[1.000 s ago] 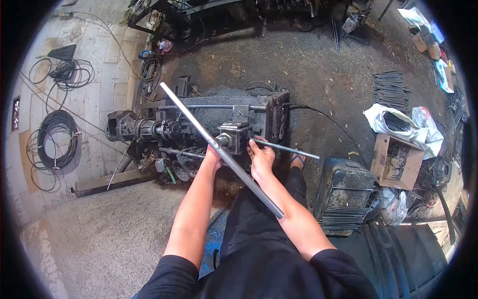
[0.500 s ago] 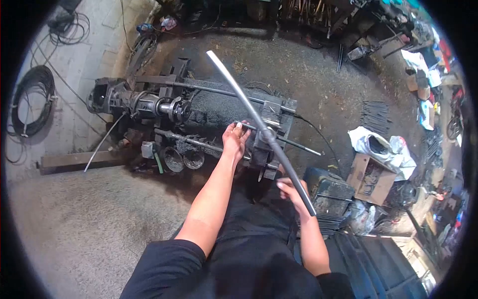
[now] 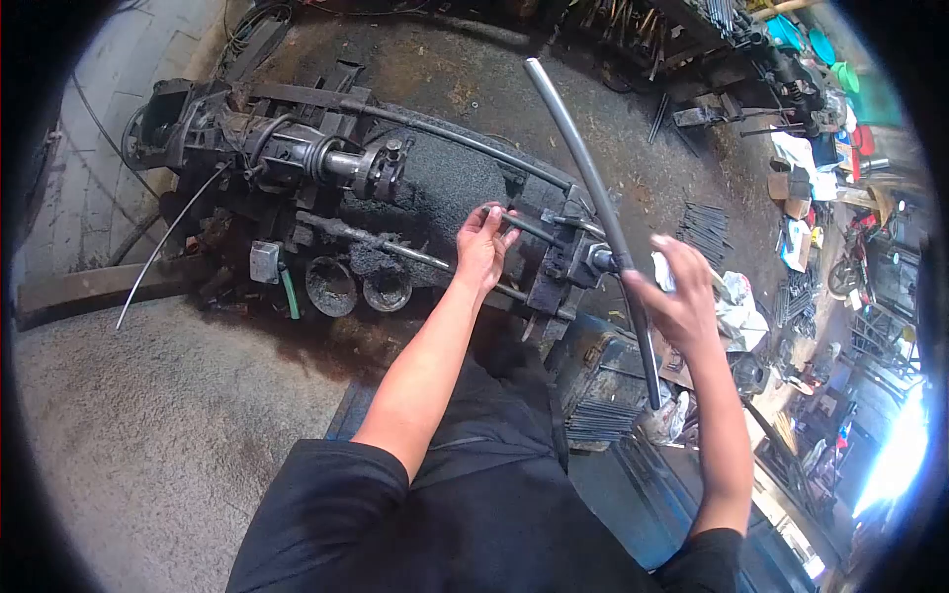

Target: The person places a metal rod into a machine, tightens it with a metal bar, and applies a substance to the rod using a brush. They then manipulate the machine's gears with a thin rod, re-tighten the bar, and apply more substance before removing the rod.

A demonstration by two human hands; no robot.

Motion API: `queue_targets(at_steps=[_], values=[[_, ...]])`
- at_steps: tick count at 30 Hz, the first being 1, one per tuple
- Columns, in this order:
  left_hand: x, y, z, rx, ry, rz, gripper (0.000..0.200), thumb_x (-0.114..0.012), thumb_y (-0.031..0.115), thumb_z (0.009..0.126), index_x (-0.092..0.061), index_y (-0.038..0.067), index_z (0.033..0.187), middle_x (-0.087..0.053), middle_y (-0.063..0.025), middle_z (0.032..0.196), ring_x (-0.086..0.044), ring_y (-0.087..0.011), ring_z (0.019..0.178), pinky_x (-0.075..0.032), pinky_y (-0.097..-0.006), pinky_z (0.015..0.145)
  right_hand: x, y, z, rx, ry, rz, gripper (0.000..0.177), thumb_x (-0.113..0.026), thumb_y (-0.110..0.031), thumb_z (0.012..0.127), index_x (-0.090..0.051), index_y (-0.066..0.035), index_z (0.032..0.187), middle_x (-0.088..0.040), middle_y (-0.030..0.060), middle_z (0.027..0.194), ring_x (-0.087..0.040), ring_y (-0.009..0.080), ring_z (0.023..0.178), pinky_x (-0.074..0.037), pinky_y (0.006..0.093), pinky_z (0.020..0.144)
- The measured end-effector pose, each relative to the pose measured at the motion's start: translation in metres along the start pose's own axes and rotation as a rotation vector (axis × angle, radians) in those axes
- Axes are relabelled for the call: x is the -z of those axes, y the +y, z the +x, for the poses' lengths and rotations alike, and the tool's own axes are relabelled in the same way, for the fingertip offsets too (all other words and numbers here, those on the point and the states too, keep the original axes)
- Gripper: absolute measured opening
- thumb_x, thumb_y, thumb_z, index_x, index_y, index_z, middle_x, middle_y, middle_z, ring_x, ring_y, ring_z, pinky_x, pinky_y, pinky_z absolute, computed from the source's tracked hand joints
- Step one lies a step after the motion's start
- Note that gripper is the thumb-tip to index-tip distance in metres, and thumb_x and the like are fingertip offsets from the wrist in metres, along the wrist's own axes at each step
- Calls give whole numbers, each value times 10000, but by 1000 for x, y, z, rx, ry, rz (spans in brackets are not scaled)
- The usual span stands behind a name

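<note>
My left hand (image 3: 482,249) is closed around the near end of a dark metal rod (image 3: 534,229). That rod runs right into a clamp block (image 3: 571,259) on the greasy threading machine. In front of the clamp, a long steel handle bar (image 3: 585,158) slants from upper left to lower right, fixed at a hub. Right of the bar is my right hand (image 3: 684,296), fingers spread and slightly blurred, thumb close to the bar; whether it touches cannot be made out. Left of my left hand sits the machine's round chuck head (image 3: 381,173). The rod's far end is hidden.
Two guide rails (image 3: 445,143) flank the bed, which is covered in dark chips. Two round cups (image 3: 331,287) and a green-handled brush (image 3: 289,292) are at the near side. Several dark rods (image 3: 704,229) lie on the floor, near a white sack (image 3: 741,311).
My right hand has risen from below the bar's lower end to its right side, with fingers spreading. The bar stands steeper. The camera view has shifted; my left hand stays on the rod.
</note>
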State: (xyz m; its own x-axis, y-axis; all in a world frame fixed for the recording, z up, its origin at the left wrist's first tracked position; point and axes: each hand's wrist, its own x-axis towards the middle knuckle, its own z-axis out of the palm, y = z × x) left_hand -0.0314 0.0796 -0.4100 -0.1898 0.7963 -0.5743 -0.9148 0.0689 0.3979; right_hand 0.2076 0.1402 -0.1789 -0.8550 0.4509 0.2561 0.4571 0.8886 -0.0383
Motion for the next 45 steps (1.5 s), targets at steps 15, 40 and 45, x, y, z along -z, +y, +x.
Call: queue_targets(at_steps=[15,40,45], values=[[12,6,4,46,36,-57,165,-626,214,965,-591,109,1087,-679,-47,1067,-674,-206,990,-555,-370,842,-13,-13,75,54,-429,-205,429,-612,-114,803,-608,-110,1233,-441,-4,1487,-356,220,1420,-279,452,1181],[19,9,13,38,-24,-14,95,-603,178,976,-593,113,1046,-654,-39,1091,-635,-205,1066,-539,-356,906,-2,-10,73,46,-387,-81,344,-664,-139,727,-678,-79,1066,-569,58,1346,-388,246,1401,-272,488,1183],[23,7,10,25,-24,-15,110,-627,193,962,-593,121,1038,-658,-28,1083,-639,-192,1058,-537,-344,888,-2,-8,72,-7,-398,-26,423,-729,-146,636,-691,-79,1052,-601,74,1294,-418,255,1378,-270,493,1187]])
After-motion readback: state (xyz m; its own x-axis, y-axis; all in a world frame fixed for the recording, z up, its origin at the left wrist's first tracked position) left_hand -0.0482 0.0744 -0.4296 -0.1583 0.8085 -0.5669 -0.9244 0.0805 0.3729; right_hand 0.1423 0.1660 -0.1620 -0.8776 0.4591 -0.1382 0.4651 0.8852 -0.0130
